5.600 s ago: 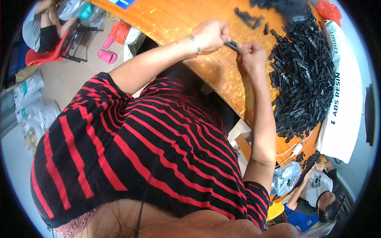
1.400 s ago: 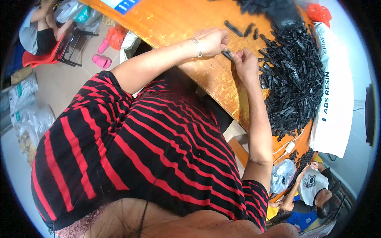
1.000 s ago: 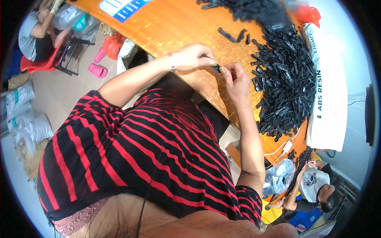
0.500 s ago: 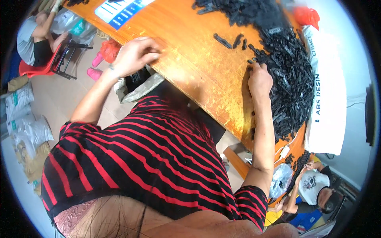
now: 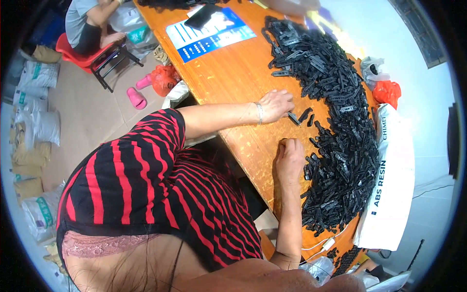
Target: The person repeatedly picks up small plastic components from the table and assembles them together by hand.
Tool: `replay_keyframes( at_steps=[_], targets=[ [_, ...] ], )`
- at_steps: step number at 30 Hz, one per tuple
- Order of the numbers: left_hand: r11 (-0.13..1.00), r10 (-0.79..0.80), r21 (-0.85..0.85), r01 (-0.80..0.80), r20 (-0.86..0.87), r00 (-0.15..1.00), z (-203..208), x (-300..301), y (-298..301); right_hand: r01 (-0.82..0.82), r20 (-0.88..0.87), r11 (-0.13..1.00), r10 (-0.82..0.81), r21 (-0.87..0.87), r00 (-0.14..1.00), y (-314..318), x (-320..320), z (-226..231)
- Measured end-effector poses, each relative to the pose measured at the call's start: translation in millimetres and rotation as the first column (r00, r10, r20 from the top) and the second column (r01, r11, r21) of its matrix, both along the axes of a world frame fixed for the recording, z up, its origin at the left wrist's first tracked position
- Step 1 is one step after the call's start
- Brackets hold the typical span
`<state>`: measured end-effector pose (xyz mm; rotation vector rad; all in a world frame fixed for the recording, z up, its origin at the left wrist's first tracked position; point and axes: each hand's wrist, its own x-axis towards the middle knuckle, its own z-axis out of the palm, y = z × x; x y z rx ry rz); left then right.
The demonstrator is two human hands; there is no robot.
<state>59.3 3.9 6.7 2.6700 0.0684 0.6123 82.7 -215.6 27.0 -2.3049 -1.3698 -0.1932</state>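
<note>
My left hand (image 5: 277, 104) reaches across the orange table, its fingers curled down at the near end of a loose black plastic part (image 5: 295, 118). The fingers hide that end. Two smaller black pieces (image 5: 305, 115) lie just beside it. My right hand (image 5: 291, 160) rests on the tabletop close to the near edge of a big heap of black plastic parts (image 5: 345, 131). Its fingers are bent together, with a dark bit at the fingertips too small to name.
A white printed sack (image 5: 386, 185) borders the heap on the right, with a red plastic bag (image 5: 387, 93) behind. A blue-and-white sheet (image 5: 209, 34) bears a phone (image 5: 203, 17). Someone sits on a red chair (image 5: 82, 53) at the left. A white cable (image 5: 327, 245) lies at the lower right.
My left hand has gone from the table's near edge to the loose black parts. My right hand has drawn back slightly from the heap. The view has shifted.
</note>
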Motion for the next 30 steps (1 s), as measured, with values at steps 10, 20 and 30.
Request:
replay_keyframes(
  at_steps=[10, 20, 30],
  targets=[
    [0.942, -0.055, -0.33, 0.054, 0.004, 0.998, 2, -29, 8, -0.122, -0.032, 0.978, 0.129, 0.169, 0.991, 10, -14, 13],
    [0.689, -0.114, -0.725, 0.02, -0.081, 0.99, 7, -41, -22, 0.366, -0.631, 0.868, -0.081, 0.336, 0.772, 9, 0, 5],
    [0.539, -0.308, -0.838, 0.084, -0.103, 0.946, 10, -33, -13, 0.373, -0.814, 0.875, 0.041, 0.309, 0.579, -4, 6, 11]
  ],
)
